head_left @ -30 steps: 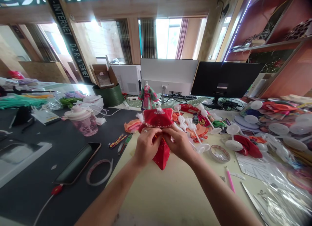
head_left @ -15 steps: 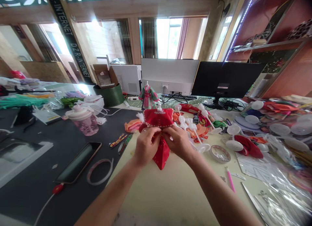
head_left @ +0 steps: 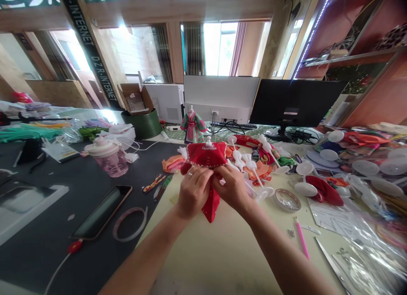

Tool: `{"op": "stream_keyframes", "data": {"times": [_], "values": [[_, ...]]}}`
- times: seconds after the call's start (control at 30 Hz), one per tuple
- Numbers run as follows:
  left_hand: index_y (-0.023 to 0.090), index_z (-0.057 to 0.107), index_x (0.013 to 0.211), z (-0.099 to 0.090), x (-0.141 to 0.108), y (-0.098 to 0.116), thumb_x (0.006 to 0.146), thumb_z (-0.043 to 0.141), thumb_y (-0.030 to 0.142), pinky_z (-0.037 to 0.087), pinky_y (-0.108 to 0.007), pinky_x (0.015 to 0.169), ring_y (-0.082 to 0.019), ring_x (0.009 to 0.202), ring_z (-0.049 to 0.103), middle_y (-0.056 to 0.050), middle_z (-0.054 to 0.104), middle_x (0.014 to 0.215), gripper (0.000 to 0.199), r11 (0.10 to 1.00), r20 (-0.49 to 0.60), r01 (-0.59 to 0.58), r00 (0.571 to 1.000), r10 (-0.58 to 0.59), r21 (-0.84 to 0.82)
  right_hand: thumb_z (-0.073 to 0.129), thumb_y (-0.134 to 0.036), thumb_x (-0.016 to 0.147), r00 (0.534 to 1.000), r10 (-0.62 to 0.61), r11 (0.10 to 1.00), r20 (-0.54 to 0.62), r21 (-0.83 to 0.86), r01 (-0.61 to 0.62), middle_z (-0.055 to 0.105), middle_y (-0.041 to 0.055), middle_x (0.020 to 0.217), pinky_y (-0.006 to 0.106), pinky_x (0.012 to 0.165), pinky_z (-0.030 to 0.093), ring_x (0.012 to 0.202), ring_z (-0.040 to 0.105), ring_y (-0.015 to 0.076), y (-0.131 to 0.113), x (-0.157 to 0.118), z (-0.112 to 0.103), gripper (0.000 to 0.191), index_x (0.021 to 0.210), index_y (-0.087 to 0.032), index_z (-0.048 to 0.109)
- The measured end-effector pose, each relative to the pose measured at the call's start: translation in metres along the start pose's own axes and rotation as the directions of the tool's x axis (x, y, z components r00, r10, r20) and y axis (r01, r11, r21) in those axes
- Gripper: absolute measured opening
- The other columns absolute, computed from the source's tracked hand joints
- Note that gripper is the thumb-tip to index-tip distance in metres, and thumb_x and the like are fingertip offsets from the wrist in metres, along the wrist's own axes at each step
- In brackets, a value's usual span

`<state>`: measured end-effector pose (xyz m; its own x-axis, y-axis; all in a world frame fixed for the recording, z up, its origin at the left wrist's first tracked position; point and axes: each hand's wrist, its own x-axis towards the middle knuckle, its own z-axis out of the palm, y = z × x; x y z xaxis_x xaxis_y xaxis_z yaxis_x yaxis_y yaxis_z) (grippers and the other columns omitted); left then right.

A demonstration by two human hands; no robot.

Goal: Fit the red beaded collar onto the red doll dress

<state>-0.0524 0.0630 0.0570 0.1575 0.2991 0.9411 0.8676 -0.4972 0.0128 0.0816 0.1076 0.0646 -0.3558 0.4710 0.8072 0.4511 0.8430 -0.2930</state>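
Red doll dress (head_left: 206, 153), here over the pale desk (head_left: 197, 261), my left hand (head_left: 193, 189) and right hand (head_left: 231, 188) both pinching it just below the beaded trim (head_left: 193, 164); one uneven tug from either side could tear that beading loose

Craft workshop, miniature mannequins (head_left: 250, 163), fabric pieces (head_left: 323, 191), monitors (head_left: 294, 102)

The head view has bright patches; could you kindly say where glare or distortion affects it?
In the head view, the central window glares almost white; in the head view's lower right, the plastic bags look smeared; in the head view's middle, the left hand, right hand and red garment look clearer.
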Motion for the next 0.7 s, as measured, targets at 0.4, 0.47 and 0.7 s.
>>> {"op": "stream_keyframes", "data": {"times": [0.4, 0.47, 0.7], "values": [[0.014, 0.058, 0.098, 0.006, -0.008, -0.017, 0.083, 0.057, 0.007, 0.051, -0.034, 0.079, -0.021, 0.082, 0.061, -0.008, 0.067, 0.086, 0.017, 0.99, -0.024, -0.087, 0.996, 0.09, 0.113, 0.048, -0.013, 0.08, 0.999, 0.054, 0.986, 0.003, 0.16, -0.054, 0.058, 0.0007, 0.066, 0.024, 0.055, 0.041, 0.06, 0.052, 0.0128, -0.005, -0.004, 0.001, 0.012, 0.072, -0.02, 0.054], [0.013, 0.058, 0.098, 0.006, -0.008, -0.019, 0.083, 0.058, 0.007, 0.05, -0.034, 0.078, -0.021, 0.081, 0.061, -0.008, 0.067, 0.085, 0.016, 0.988, -0.032, -0.113, 0.993, 0.116, 0.102, 0.049, -0.015, 0.083, 0.998, 0.058, 0.979, 0.015, 0.194, -0.06, 0.059, 0.0009, 0.067, 0.024, 0.057, 0.043, 0.062, 0.054, 0.0132, -0.003, -0.005, 0.0, 0.012, 0.074, -0.02, 0.055], [0.015, 0.059, 0.096, 0.006, -0.005, -0.021, 0.085, 0.055, 0.01, 0.049, -0.034, 0.076, -0.019, 0.079, 0.062, -0.007, 0.068, 0.083, 0.012, 0.986, -0.048, -0.149, 0.987, 0.152, 0.072, 0.05, -0.018, 0.088, 0.999, 0.042, 0.979, 0.009, 0.2, -0.043, 0.069, 0.0047, 0.084, 0.026, 0.064, 0.05, 0.074, 0.064, 0.0157, 0.005, -0.005, -0.003, 0.013, 0.094, -0.02, 0.061]]}}
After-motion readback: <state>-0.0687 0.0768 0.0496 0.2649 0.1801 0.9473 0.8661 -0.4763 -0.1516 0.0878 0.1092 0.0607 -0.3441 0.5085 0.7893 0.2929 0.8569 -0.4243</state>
